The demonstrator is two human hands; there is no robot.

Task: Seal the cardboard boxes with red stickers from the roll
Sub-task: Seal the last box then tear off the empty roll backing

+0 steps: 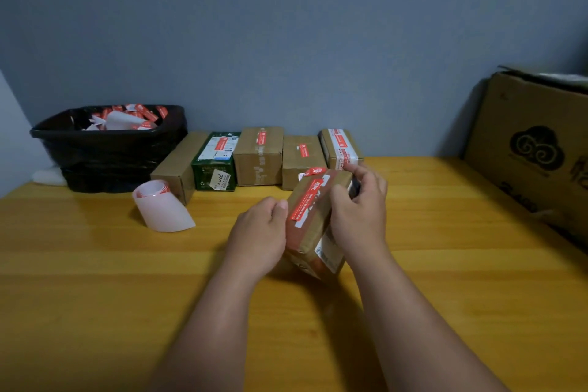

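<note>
Two hands on one cardboard box, tilted, low end on the counter at centre. Your left hand curls its grip against the box's left side, thumb on the top edge. Your right hand clamps its grip over the right side. Red sticker runs along the top face. Sticker roll lies left, apart from the box. Five boxes line the wall, beside a black bin of backing scraps. Large carton far right.
</note>
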